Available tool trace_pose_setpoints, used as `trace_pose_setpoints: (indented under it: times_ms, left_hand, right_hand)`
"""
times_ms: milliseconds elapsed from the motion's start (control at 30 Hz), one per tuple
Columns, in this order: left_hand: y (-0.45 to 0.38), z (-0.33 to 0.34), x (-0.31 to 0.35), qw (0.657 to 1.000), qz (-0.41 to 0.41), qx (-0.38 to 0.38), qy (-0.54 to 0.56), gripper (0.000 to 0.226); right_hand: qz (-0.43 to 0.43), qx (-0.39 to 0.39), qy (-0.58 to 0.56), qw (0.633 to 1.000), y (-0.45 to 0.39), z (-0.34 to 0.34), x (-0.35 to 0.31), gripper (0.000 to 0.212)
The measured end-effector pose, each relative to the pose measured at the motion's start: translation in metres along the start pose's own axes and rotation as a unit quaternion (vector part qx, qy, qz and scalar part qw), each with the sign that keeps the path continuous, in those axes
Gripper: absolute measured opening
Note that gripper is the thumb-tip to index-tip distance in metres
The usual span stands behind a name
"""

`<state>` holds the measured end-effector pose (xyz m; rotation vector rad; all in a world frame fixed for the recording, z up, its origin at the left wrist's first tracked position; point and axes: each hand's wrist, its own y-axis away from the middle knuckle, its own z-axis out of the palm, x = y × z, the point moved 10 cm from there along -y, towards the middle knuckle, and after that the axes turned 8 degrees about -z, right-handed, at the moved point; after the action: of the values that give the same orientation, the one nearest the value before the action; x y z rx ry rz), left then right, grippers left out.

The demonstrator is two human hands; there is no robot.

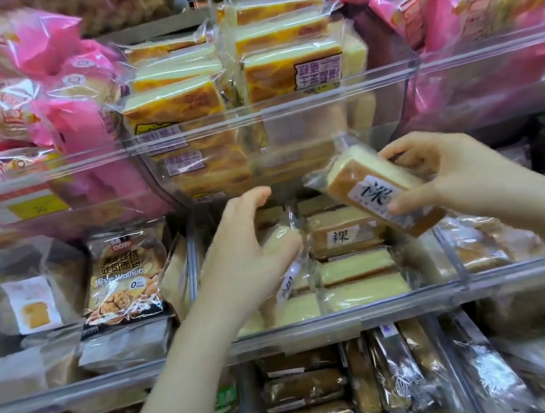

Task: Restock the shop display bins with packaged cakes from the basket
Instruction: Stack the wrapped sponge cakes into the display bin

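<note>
Clear plastic wraps the cake [376, 195] that the right hand [459, 176] holds. The thumb is on the near side and the fingers curl over the far side, so the grip is grasping this cake around its right half. The cake is long, and its long line runs from far left, up high, to near right, down low. Its free end points left and up, just in front of the upper bin [255, 129].

The cake hangs in the air above the middle bin [346, 317]. More cakes of the same kind [343, 235] lie in that bin, packed flat, with their long sides going left to right. So the held cake is tilted next to them. I think it has to turn flat and go down and a bit left to join them.

The left hand [245, 250] is lower and closer to the bin. Its fingers curl around another wrapped cake [287, 256] at the left side of the bin, so that grip is grasping too. This cake stands more on its end.

No basket shows here.
</note>
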<state>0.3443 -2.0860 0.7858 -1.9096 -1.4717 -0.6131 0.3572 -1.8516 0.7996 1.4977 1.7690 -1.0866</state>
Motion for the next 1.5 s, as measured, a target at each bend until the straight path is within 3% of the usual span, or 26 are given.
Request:
trace_pose_setpoints:
  times_ms: [100,200,267,333,467,533,767,833,1100,1133,1233,1300,1367,1433,1500]
  left_hand:
    - [0.004,0.024,-0.019,0.965,0.017,-0.085,-0.248,0.077]
    - [0.004,0.031,-0.021,0.939,0.052,-0.072,-0.332,0.069]
    - [-0.001,0.025,-0.021,0.948,0.042,-0.068,-0.307,0.06]
    - [-0.008,0.014,-0.029,0.963,-0.01,-0.077,-0.258,0.056]
    - [-0.012,-0.001,-0.044,0.987,-0.096,-0.099,-0.08,0.052]
    - [-0.012,0.0,-0.045,0.986,-0.094,-0.111,-0.079,0.053]
    - [-0.008,0.012,-0.045,0.982,-0.066,-0.127,-0.121,0.056]
    - [-0.009,0.013,-0.043,0.983,-0.06,-0.128,-0.114,0.054]
    - [0.004,0.02,-0.026,0.985,-0.016,-0.161,-0.056,0.058]
    - [0.005,0.021,-0.022,0.985,-0.007,-0.162,-0.059,0.059]
    - [0.007,0.022,-0.013,0.984,0.005,-0.173,-0.031,0.058]
    - [0.008,0.025,-0.009,0.981,0.004,-0.195,0.013,0.057]
    - [0.008,0.028,-0.003,0.974,0.003,-0.218,0.069,0.057]
    - [0.008,0.031,0.006,0.963,0.001,-0.239,0.122,0.056]
    - [0.009,0.034,0.015,0.956,0.008,-0.251,0.154,0.058]
  right_hand:
    - [-0.012,0.005,0.043,0.999,-0.01,-0.006,0.002,0.058]
    - [-0.026,-0.099,0.232,0.967,-0.018,0.019,0.001,0.057]
    - [-0.024,-0.183,0.361,0.914,-0.018,0.044,0.008,0.058]
    - [-0.045,-0.217,0.446,0.867,-0.018,0.066,0.016,0.06]
    - [-0.148,-0.18,0.549,0.803,-0.023,0.096,0.017,0.053]
    - [-0.184,-0.173,0.597,0.762,-0.024,0.102,0.02,0.054]
    - [-0.25,-0.15,0.625,0.724,-0.005,0.117,0.025,0.048]
    - [-0.243,-0.177,0.608,0.735,-0.008,0.12,0.035,0.049]
    - [-0.155,-0.11,0.572,0.798,-0.01,0.117,0.052,0.066]
    - [-0.145,-0.114,0.544,0.818,-0.009,0.118,0.055,0.071]
    - [-0.052,-0.117,0.335,0.934,-0.011,0.099,0.057,0.075]
    - [-0.037,-0.028,0.183,0.982,-0.014,0.07,0.038,0.068]
    - [-0.041,0.027,-0.011,0.999,-0.011,0.052,0.016,0.053]
    - [-0.014,-0.054,-0.213,0.975,-0.003,0.066,-0.004,0.051]
    - [-0.023,-0.156,-0.203,0.966,0.007,0.085,-0.02,0.061]
